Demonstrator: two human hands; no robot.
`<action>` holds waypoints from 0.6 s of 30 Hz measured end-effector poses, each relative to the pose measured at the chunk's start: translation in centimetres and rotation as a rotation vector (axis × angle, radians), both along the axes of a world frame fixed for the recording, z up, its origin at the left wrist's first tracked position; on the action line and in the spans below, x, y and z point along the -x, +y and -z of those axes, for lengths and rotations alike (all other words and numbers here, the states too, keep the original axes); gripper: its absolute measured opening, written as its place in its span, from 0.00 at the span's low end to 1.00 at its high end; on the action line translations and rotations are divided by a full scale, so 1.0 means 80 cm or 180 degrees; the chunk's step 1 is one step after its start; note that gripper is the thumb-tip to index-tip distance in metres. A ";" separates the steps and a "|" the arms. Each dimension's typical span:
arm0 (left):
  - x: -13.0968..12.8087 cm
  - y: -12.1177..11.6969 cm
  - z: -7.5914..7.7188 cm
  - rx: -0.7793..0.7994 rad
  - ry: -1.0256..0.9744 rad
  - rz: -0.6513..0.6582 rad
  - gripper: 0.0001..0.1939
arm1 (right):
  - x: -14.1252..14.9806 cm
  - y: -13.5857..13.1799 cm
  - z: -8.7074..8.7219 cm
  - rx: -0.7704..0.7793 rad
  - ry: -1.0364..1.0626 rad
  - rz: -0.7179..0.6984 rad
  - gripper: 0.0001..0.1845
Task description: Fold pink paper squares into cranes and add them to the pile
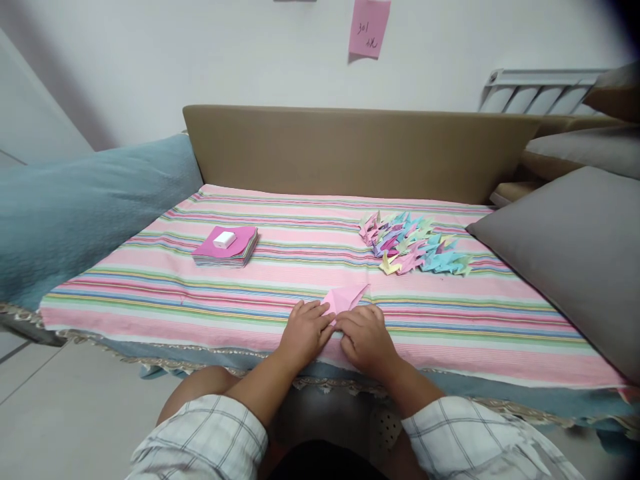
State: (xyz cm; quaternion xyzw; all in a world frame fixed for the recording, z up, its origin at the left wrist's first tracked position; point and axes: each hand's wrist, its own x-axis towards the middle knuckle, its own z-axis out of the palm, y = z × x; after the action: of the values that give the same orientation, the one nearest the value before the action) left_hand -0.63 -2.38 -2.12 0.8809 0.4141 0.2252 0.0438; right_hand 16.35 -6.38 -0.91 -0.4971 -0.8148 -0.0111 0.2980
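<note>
A sheet of pink origami paper (346, 297), partly folded with a pointed corner toward the upper right, lies on the striped cloth in front of me. My left hand (306, 330) is closed at the paper's left edge, its fingertips pressing on the near part. From the other side, my right hand (367, 333) has its fingers curled and pinches the paper's near edge. The fingertips of both hands almost meet there, and they hide the lower part of the fold.
Several folded paper cranes (413, 245) in mixed colours lie grouped at the right. Left of my hands is a stack of coloured paper (245, 252) with a small white block (225, 240) on top. A grey cushion (570, 253) borders the striped cloth (150, 280) on the right.
</note>
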 end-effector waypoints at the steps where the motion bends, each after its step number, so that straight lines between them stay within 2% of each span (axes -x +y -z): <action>1: 0.000 -0.001 -0.001 0.0036 -0.0001 0.0004 0.12 | 0.002 0.000 0.002 0.0057 -0.0125 -0.0002 0.11; 4: 0.003 -0.003 -0.007 0.0176 0.0001 0.0017 0.17 | 0.006 0.000 0.006 0.0273 -0.0351 0.0171 0.12; 7: 0.004 -0.003 -0.012 0.0107 0.0027 0.0071 0.21 | 0.008 0.000 0.005 0.0402 -0.0433 0.0249 0.13; 12: 0.003 0.005 -0.015 -0.0238 0.0177 0.0021 0.14 | 0.008 0.000 -0.003 0.0573 -0.0533 0.0261 0.12; 18: -0.001 0.029 -0.014 -0.0200 0.0386 -0.0259 0.14 | 0.009 0.002 -0.007 0.0692 -0.0494 0.0268 0.14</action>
State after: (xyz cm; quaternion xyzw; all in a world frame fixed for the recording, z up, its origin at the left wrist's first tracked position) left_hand -0.55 -0.08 -0.98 0.8763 0.4441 0.1860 -0.0182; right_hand 15.63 -6.25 -0.37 -0.5579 -0.8103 0.0264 0.1776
